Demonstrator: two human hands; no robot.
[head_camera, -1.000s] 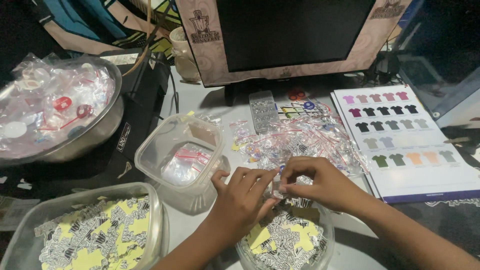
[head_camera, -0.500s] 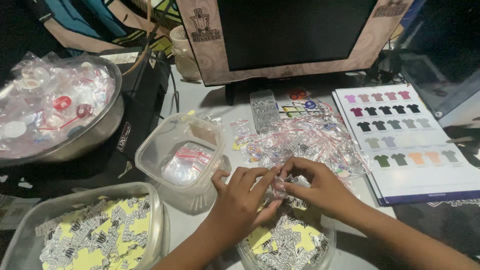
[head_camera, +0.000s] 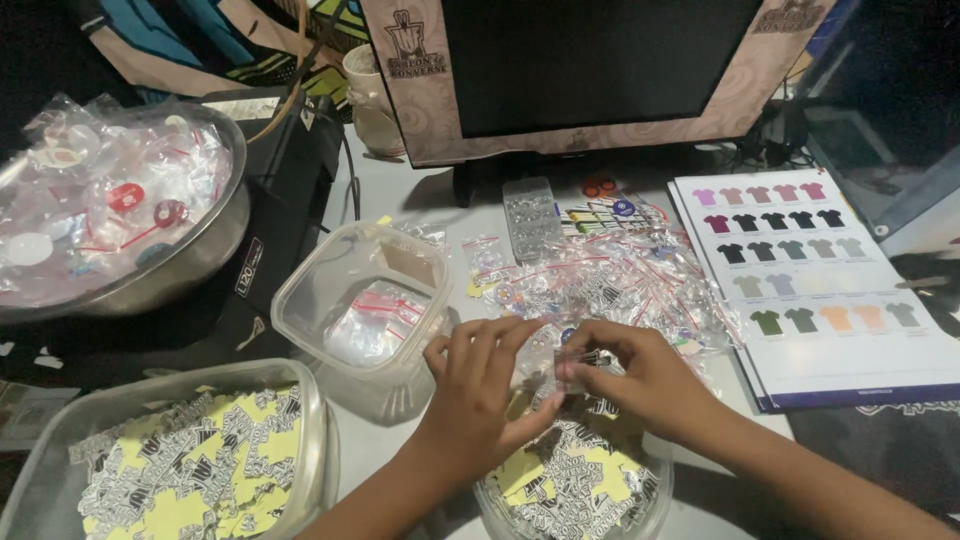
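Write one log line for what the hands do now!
left hand: pinching small clear bag | right hand: pinching same bag | below: round sticker tub

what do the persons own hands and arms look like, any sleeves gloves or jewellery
Both arms are bare as far as the picture shows: no sleeve, glove, watch or bracelet in view. The left hand and right hand show no rings on the fingers that can be seen. Nails look short and unpainted, though the dim light makes fine detail hard to tell.
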